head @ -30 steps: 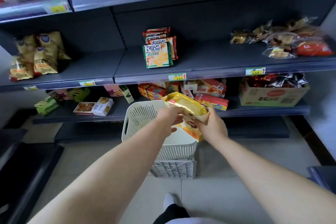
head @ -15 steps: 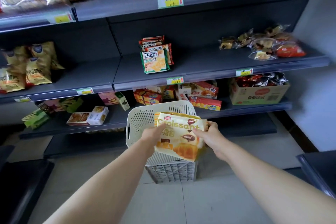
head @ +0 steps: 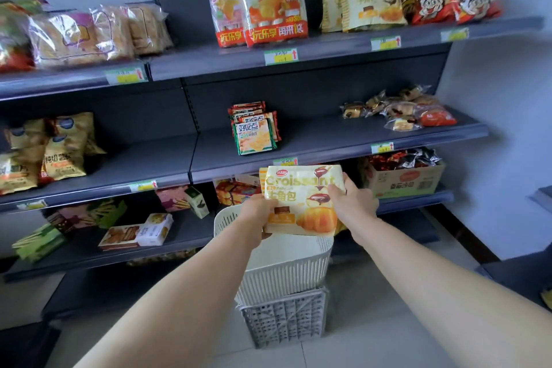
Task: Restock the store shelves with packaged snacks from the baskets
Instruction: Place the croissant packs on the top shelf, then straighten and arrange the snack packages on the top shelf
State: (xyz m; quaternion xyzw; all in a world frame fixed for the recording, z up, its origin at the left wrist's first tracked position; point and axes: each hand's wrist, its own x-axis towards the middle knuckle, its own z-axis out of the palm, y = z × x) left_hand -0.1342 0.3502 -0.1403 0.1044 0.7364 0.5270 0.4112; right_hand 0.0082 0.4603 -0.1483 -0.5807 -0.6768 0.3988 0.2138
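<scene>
Both hands grip a cream-and-yellow plastic croissant packet above the white basket.

Left hand (head: 259, 218) clamps the lower left corner of the cream-and-yellow plastic croissant packet (head: 301, 200) and right hand (head: 352, 203) pinches its right edge, fingers wrapped behind, so the soft pack is held face-up and flat; I judge this keeps the label readable while a spot is chosen. It hangs over the white slotted plastic basket (head: 286, 272), which stands on a grey lattice crate (head: 283, 317) in front of the dark grey metal shelving (head: 328, 140). Matching cream croissant bags (head: 364, 6) stand on the top shelf at right, probably the destination. The basket's contents are hidden behind the packet and hands. A second yellow pack edge seems to show behind it, though I cannot be sure. Price tags are too blurred to read.
</scene>
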